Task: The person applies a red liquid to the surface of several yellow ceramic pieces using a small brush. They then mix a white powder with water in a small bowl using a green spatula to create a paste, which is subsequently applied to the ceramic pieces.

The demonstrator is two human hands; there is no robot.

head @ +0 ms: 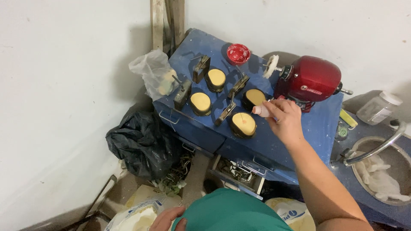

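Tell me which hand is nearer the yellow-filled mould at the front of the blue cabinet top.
Right. The right hand holds a small bottle just right of that mould; the left hand is far below, near the green clothing.

Lighting: your view is evenly and moderately bright, lit from above and somewhat in front. Shadows: soft, falling behind the plastic bag [155, 73] onto the white wall [55, 98], and darker under the blue cabinet [274, 141]. Glare: small highlights on the red polishing motor [309, 79]. Focus: centre fairly sharp; your right hand [286, 119] slightly soft. Edges: mild wide-angle bending, with some compression grain.
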